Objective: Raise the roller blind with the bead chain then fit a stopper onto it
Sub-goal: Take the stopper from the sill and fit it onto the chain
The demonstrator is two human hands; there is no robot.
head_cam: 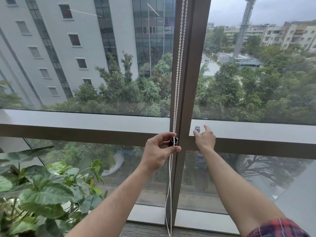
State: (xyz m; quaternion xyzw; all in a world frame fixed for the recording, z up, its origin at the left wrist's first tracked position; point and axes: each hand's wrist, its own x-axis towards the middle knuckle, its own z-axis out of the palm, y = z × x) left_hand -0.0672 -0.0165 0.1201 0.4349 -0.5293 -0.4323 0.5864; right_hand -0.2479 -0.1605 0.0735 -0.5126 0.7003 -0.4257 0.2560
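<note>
A white bead chain (177,71) hangs in two strands down the dark vertical window post (191,82). My left hand (158,151) pinches a small black cylindrical stopper piece (173,141) against the chain at the height of the horizontal rail. My right hand (205,138) reaches over the ledge, fingers apart, around a small silver cylindrical piece (197,129) that stands on the ledge; whether the fingers grip it I cannot tell. The roller blind itself is out of view above.
A grey horizontal window rail and ledge (85,127) crosses the view. A leafy potted plant (42,190) fills the lower left. The chain's loop (169,219) dangles close to the carpeted floor. Buildings and trees lie beyond the glass.
</note>
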